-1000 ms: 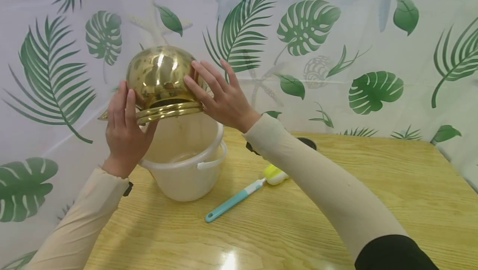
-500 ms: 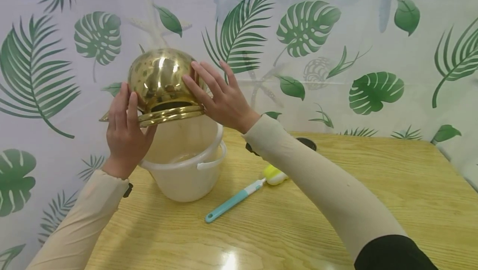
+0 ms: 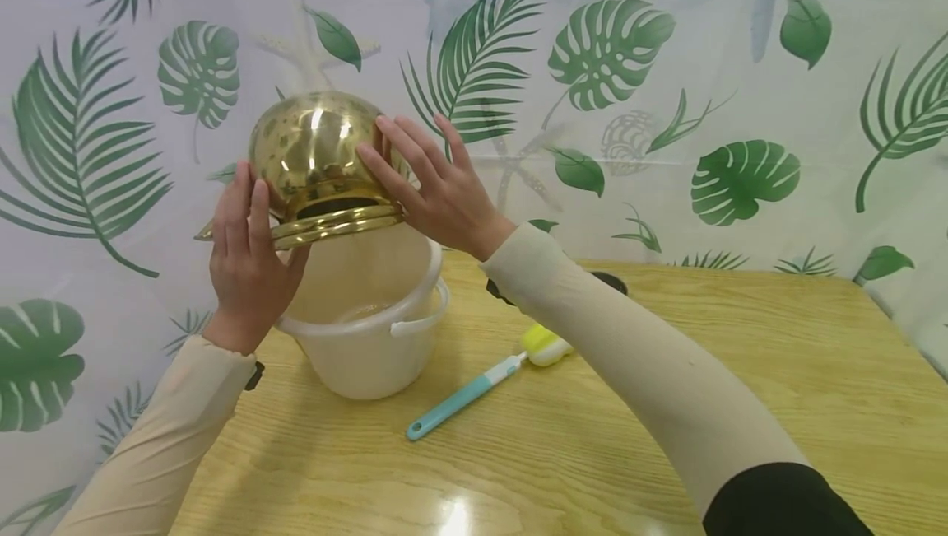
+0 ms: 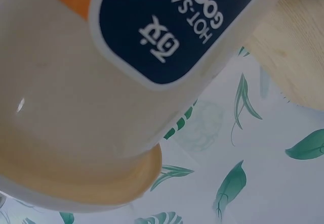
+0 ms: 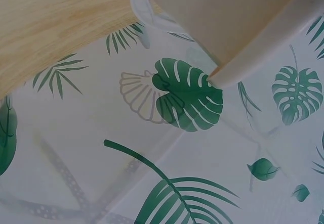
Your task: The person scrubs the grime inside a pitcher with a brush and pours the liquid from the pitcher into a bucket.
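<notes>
A shiny golden metal pot (image 3: 318,153) is held upside down and tilted over the mouth of a white plastic bucket (image 3: 363,363) in the head view. My left hand (image 3: 252,264) grips the pot's left side at the flared rim, fingers above and thumb below. My right hand (image 3: 444,190) holds the right side, its fingers spread along the rounded wall and its thumb hidden. A pointed golden tip sticks out past the left fingers. A little liquid shows in the bucket. The left wrist view shows the bucket's dark blue label (image 4: 167,37); neither wrist view shows a hand.
A sponge brush (image 3: 467,394) with a blue handle and yellow-white head lies on the wooden table (image 3: 592,454), right of the bucket. A dark round object (image 3: 611,281) is partly hidden behind the right forearm. A leaf-patterned sheet (image 3: 652,108) hangs behind the table.
The pot and both hands dip very slightly, then rise back. The leaf-patterned sheet at the left has shifted. Bucket and brush have stayed in place.
</notes>
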`<control>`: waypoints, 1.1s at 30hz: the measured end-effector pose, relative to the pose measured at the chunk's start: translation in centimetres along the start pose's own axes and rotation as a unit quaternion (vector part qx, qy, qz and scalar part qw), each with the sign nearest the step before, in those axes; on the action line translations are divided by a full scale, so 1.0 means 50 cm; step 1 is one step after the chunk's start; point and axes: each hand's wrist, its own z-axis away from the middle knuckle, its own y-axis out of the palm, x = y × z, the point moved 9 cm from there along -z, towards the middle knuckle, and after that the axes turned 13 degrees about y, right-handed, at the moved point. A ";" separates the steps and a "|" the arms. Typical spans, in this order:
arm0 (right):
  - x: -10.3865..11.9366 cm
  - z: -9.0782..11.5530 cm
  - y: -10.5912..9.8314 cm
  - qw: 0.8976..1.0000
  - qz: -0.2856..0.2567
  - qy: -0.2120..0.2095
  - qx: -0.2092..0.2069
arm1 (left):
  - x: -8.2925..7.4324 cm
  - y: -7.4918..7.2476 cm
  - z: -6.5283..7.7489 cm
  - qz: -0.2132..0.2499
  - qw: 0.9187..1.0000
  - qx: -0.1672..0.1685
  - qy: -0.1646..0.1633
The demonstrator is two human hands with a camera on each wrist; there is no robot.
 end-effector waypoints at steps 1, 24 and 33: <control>-0.001 -0.001 0.000 1.000 0.000 -0.001 0.000 | 0.000 0.000 -0.001 -0.001 1.000 -0.001 -0.001; -0.012 -0.020 0.002 1.000 -0.017 0.007 0.005 | 0.005 -0.003 -0.021 -0.008 1.000 -0.012 -0.012; -0.016 -0.018 0.002 1.000 -0.017 0.008 0.005 | 0.006 0.003 -0.018 -0.006 1.000 0.001 -0.009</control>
